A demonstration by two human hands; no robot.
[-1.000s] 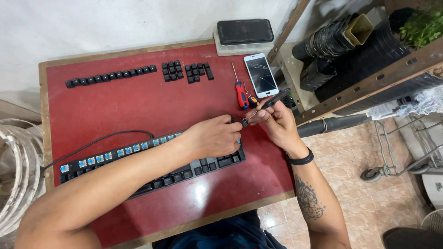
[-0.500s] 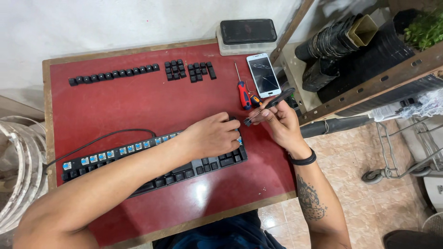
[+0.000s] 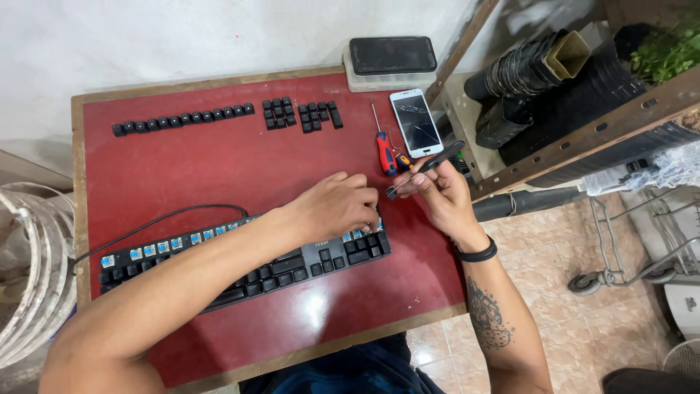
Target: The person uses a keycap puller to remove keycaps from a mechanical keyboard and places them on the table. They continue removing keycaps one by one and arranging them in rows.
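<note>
My right hand (image 3: 437, 193) is curled around a dark pair of tweezers (image 3: 424, 169), pinched between thumb and fingertips just above the right end of the keyboard (image 3: 292, 263). The tweezers slant across the view, the lower tip toward my left hand, the other end up and to the right, toward the phone. My left hand (image 3: 335, 208) lies palm down on the keyboard's right part, fingers bent and pressing there; whether it grips a single key I cannot tell, since the fingers hide what is under them.

The keyboard runs long across the red worktop (image 3: 182, 160), its left end a little lower than its right. Many of its caps are off, so a row of pale blue switches (image 3: 157, 248) shows along the far edge, while dark keys remain on the near rows. Its black cable (image 3: 175, 215) loops away to the left.

Just beside my right hand, on the worktop, lies a screwdriver with a red handle (image 3: 384, 149), shaft pointing away from me. Next to it rests a white phone (image 3: 415, 122), screen up. Farther off, along the back edge, the removed keycaps (image 3: 182, 118) sit in a long line, with two small blocks of them (image 3: 302, 114) to its right. A black wristband (image 3: 477, 253) circles my right wrist.
</note>
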